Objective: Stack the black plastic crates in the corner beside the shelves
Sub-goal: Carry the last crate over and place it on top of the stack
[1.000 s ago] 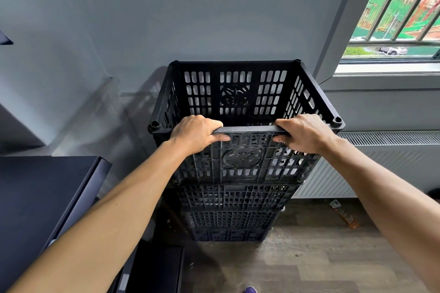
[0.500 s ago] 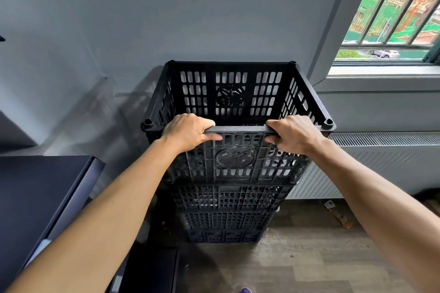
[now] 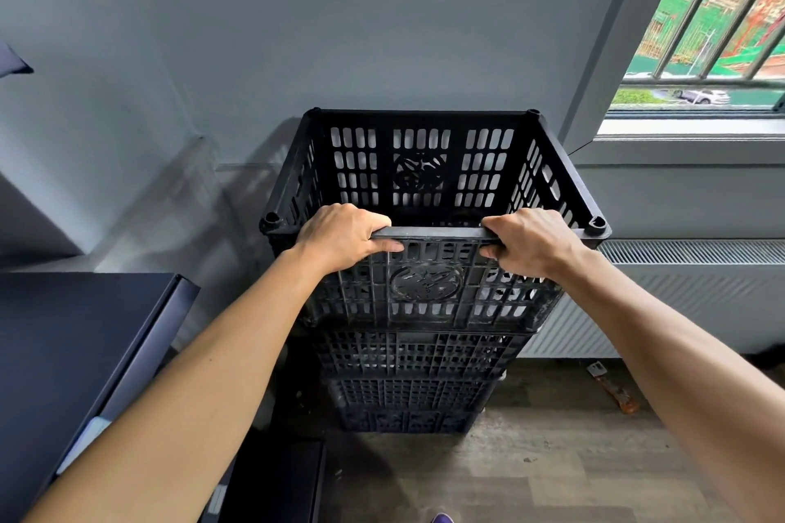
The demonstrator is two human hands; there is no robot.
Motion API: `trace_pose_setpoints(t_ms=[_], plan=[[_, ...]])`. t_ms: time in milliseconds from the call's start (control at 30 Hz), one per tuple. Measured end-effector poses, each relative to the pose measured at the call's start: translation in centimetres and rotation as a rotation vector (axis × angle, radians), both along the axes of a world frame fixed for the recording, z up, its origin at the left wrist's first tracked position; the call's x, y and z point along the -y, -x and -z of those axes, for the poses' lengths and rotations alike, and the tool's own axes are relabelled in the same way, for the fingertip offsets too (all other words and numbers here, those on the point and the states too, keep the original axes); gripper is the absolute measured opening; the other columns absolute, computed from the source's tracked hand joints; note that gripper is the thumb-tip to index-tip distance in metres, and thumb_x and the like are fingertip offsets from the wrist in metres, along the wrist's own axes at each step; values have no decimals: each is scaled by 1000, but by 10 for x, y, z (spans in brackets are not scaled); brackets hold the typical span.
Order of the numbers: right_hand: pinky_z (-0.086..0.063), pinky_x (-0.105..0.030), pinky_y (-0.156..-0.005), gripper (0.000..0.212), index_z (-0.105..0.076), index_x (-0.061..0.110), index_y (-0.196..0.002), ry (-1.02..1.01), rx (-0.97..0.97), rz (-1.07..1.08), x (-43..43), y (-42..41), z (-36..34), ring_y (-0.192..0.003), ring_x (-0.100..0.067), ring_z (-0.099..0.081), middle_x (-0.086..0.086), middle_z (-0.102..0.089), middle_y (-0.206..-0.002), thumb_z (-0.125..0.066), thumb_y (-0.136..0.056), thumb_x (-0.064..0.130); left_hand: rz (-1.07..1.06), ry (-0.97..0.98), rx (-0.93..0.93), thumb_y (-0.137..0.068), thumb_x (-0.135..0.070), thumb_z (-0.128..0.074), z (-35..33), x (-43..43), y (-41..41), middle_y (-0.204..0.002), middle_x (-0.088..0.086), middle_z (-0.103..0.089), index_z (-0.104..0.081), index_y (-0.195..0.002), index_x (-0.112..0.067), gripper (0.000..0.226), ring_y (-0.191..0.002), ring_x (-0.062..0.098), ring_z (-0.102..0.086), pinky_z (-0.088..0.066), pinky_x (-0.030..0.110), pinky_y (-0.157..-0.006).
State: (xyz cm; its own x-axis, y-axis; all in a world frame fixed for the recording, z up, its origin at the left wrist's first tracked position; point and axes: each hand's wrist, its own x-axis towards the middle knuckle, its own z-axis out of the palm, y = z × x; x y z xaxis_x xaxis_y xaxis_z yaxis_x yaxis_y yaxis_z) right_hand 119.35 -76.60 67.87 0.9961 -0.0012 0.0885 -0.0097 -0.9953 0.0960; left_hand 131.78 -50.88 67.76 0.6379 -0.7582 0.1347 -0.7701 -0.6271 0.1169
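Note:
A black slotted plastic crate (image 3: pixel 429 289) sits on top of a stack of black crates (image 3: pixel 414 382) that stands on the floor against the grey wall. My left hand (image 3: pixel 340 238) grips the left part of the top crate's near rim, fingers curled over it. On the right part of the same rim, my right hand (image 3: pixel 529 242) grips it too. The top crate is open and looks empty inside.
A dark shelf unit (image 3: pixel 85 352) stands close on the left. A white radiator (image 3: pixel 688 293) runs along the wall to the right under a barred window (image 3: pixel 713 34). A small orange-handled tool (image 3: pixel 616 393) lies on the wooden floor (image 3: pixel 552 476).
Both hands hold the same spots on the rim. The top crate stays on the stack; only the view has shifted slightly.

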Motion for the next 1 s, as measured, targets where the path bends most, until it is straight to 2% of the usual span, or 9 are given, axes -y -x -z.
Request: trace_pose_setpoints(t_ms=[133, 200, 367, 500, 600, 667, 800, 900, 1000], plan=[[-37, -26, -51, 19, -50, 22, -84, 7, 19, -1, 1, -1, 1, -53, -9, -49, 10, -50, -61, -60, -90, 37, -1, 3, 5, -79, -74, -43, -1, 0, -1, -53, -4, -59, -68, -114, -19, 70, -66, 18, -68, -52, 43, -90], [-40, -27, -53, 20, -49, 23, -83, 2, 16, -3, 2, -1, 0, -54, -11, -50, 9, -50, -61, -61, -90, 37, -2, -2, 5, -80, -73, -44, -2, 2, -3, -55, -4, -61, -68, -115, -18, 69, -69, 19, -68, -52, 43, -91], [-44, -30, -55, 20, -51, 22, -84, 4, 48, -23, 8, -2, 0, -55, -15, -53, 10, -50, -61, -60, -90, 39, 7, -8, 20, -82, -72, -46, -1, 7, -7, -50, -7, -55, -69, -112, -19, 66, -62, 16, -65, -54, 42, -88], [-41, -28, -52, 21, -50, 22, -85, 21, 70, -30, 12, -3, 2, -51, -13, -50, 11, -50, -59, -60, -90, 40, -1, -17, 37, -83, -71, -47, 0, 10, -10, -49, -8, -52, -69, -110, -17, 64, -62, 16, -64, -53, 41, -87], [-41, -28, -51, 24, -47, 23, -84, 33, 77, -25, 14, -5, 3, -51, -14, -51, 11, -49, -58, -60, -89, 42, -3, -12, 45, -83, -72, -46, 1, 12, -12, -54, -6, -58, -68, -113, -21, 63, -64, 17, -65, -53, 39, -85], [-42, -29, -51, 26, -44, 24, -83, 36, 79, -18, 15, -6, 4, -51, -16, -51, 10, -50, -58, -60, -88, 43, 0, -17, 59, -83, -75, -42, 3, 12, -14, -58, -5, -61, -68, -111, -25, 63, -64, 17, -64, -53, 38, -83], [-40, -29, -51, 27, -45, 22, -86, 42, 83, -4, 13, -6, 5, -53, -19, -53, 7, -53, -60, -61, -88, 43, 1, -27, 122, -86, -72, -41, 7, 10, -13, -57, -7, -56, -66, -107, -29, 54, -62, 18, -60, -53, 36, -74], [-41, -30, -49, 28, -43, 22, -85, 47, 86, 2, 11, -6, 7, -53, -20, -55, 7, -53, -59, -61, -87, 43, -16, -24, 213, -89, -71, -38, 13, 7, -9, -59, -7, -54, -58, -92, -27, 49, -58, 17, -58, -52, 35, -67], [-46, -32, -48, 29, -40, 23, -83, 58, 95, -5, 11, -5, 11, -51, -18, -54, 7, -52, -58, -61, -86, 43, -30, -22, 266, -90, -71, -37, 17, 5, -6, -60, -8, -55, -53, -87, -25, 49, -55, 16, -56, -43, 29, -58]])
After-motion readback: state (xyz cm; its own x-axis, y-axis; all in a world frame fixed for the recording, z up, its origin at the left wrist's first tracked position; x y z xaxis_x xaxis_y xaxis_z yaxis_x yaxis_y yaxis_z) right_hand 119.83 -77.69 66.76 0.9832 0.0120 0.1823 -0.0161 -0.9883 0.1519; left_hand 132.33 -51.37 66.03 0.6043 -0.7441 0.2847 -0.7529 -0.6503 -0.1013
